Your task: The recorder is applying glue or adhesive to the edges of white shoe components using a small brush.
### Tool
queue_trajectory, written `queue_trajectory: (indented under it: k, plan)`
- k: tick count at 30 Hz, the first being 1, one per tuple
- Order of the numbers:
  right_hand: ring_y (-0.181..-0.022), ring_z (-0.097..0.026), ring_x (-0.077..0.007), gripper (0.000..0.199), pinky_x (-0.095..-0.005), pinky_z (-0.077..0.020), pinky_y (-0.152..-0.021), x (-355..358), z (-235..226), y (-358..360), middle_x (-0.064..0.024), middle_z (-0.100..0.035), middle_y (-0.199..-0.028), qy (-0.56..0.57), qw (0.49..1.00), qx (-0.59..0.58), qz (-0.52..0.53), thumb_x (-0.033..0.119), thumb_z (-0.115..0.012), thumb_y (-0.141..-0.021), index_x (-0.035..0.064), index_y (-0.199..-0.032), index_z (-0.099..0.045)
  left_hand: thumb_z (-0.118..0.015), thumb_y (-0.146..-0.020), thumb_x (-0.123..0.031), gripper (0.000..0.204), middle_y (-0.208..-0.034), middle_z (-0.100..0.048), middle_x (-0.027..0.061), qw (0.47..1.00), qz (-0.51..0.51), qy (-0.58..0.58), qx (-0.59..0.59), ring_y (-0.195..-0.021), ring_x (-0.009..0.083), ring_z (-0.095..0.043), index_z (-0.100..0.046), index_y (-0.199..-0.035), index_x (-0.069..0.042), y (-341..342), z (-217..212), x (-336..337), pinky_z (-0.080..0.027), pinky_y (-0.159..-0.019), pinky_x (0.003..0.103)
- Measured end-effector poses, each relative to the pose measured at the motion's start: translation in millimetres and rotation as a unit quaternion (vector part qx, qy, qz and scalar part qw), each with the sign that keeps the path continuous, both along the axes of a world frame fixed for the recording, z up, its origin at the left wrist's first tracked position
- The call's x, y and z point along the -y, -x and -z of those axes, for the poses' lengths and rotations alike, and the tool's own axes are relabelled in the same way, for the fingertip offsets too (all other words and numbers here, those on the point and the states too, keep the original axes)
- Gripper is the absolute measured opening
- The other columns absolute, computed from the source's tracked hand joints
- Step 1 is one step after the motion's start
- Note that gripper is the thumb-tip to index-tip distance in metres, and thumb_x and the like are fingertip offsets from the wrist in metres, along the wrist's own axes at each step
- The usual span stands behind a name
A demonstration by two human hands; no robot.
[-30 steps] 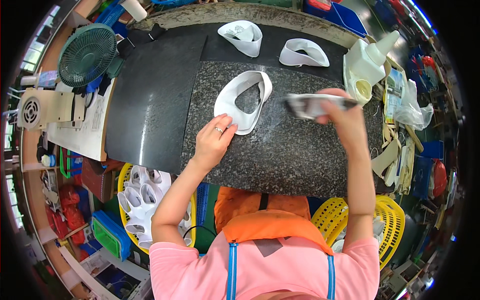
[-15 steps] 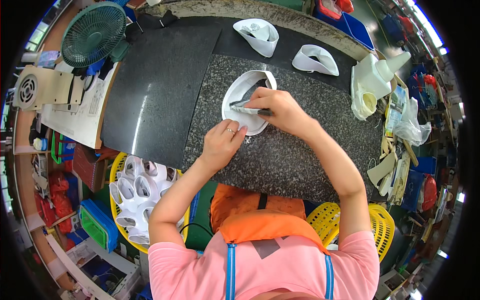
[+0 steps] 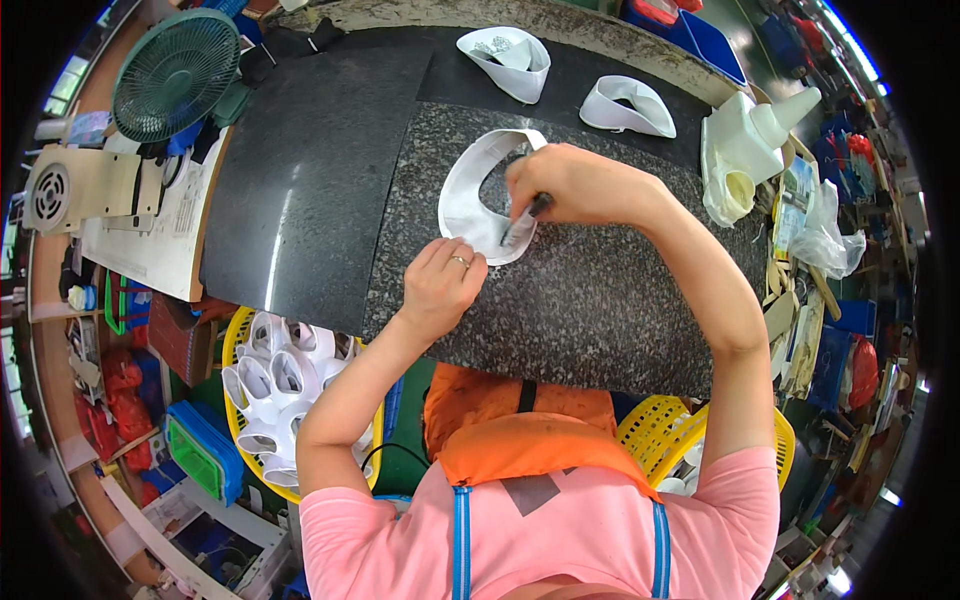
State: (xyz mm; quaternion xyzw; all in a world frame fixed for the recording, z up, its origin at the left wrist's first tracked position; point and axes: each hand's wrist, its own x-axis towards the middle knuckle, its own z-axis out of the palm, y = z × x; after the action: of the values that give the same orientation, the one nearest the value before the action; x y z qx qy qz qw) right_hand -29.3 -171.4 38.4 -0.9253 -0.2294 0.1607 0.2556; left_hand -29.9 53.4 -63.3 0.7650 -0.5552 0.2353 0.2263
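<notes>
A white shoe upper, curved like a loop, lies on the speckled stone slab in front of me. My left hand, with a ring on one finger, grips its near left edge, fingers together. In my right hand is a small brush with a dark handle end. Its pale bristle end touches the inside of the upper near the front right rim. The hand covers the upper's right side. Two more white uppers stand farther back, one at the back middle and another to its right.
A white bottle with a cone spout stands at the right edge. A black board adjoins the slab on the left; beyond is a green fan. Yellow baskets flank me: the left holds several white uppers, another is at right.
My right hand has turned over, its elbow swinging outward. The brush has moved right and nearer, from the upper's left inside to its front right. My left hand stays on the edge.
</notes>
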Motion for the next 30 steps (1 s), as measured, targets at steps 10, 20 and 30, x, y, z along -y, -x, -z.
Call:
queue_trajectory:
  k: [10, 20, 30]
  plan:
    - [-0.087, -0.062, -0.0279, 0.019, -0.0363, -0.0491, -0.073, -3, -9, 2, -0.0095, -0.063, -0.089, 0.014, 0.999, -0.024, -0.017, -0.002, -0.065, -0.065, 0.0036, -0.082, -0.069, -0.059, -0.067, -0.009, 0.007, -0.079, -0.056, 0.0072, 0.999, -0.013, -0.036, 0.023, -0.083, 0.0218, -0.058, -0.057, -0.072, -0.005, 3, -6, 7, -0.047, -0.084, 0.037]
    - [-0.074, -0.062, -0.0141, 0.017, -0.0289, -0.0490, -0.065, 24, -28, 90, -0.0066, -0.065, -0.082, -0.293, 0.883, 0.176, 0.322, 0.000, -0.067, -0.075, 0.0040, -0.092, -0.068, -0.057, -0.080, 0.008, 0.018, -0.087, -0.057, 0.0038, 0.728, -0.143, 0.298, -0.600, -0.086, 0.0117, -0.058, -0.059, -0.093, -0.004, 24, -36, -47, -0.046, -0.078, 0.024]
    - [-0.085, -0.060, -0.0314, 0.031, -0.0394, -0.0491, -0.072, -39, 61, 61, -0.0113, -0.059, -0.087, -0.213, 0.934, 0.226, 0.179, -0.005, -0.064, -0.063, 0.0052, -0.092, -0.067, -0.057, -0.084, 0.004, 0.013, -0.081, -0.053, -0.0046, 0.745, -0.179, 0.275, -0.581, -0.068, 0.0015, -0.043, -0.059, -0.097, 0.001, 15, -23, -50, -0.037, -0.065, 0.016]
